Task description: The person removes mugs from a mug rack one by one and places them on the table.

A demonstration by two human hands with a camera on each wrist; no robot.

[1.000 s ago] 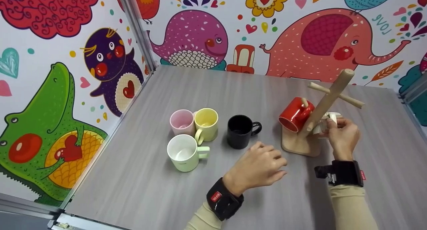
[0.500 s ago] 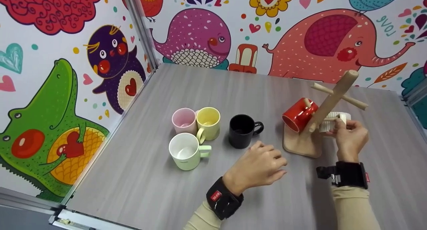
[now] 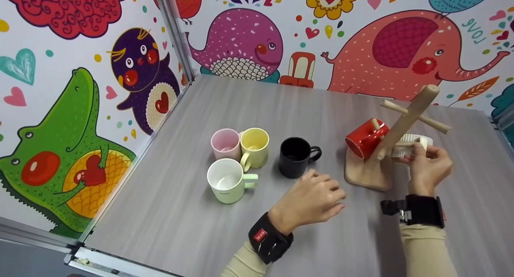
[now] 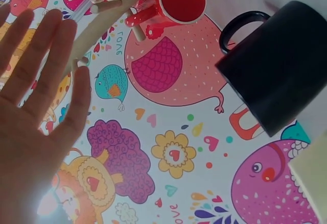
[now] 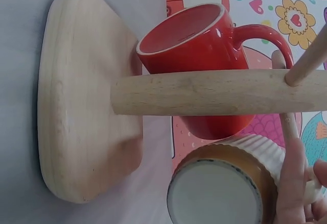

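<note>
From the head view, our right hand (image 3: 427, 166) pinches the white ribbed mug (image 3: 405, 145) against the wooden mug tree (image 3: 395, 130), beside the red mug (image 3: 363, 138). Our left hand (image 3: 311, 198) rests flat on the table (image 3: 241, 100). At the left wrist, its fingers (image 4: 36, 86) spread wide near the black mug (image 4: 278, 66). At the right wrist, fingers (image 5: 291, 183) grip the ribbed mug (image 5: 230, 183).

We see a white ribbed mug (image 3: 409, 144) held up off the table beside the wooden mug tree (image 3: 395, 132), just behind its slanted post and right of the red mug (image 3: 364, 138) that hangs on a peg. It lies tipped on its side, its base facing the wrist camera, and it seems to hang by its handle from a peg, though fingers hide that spot. The tree stands on a flat pale base with bare pegs higher up.
</note>
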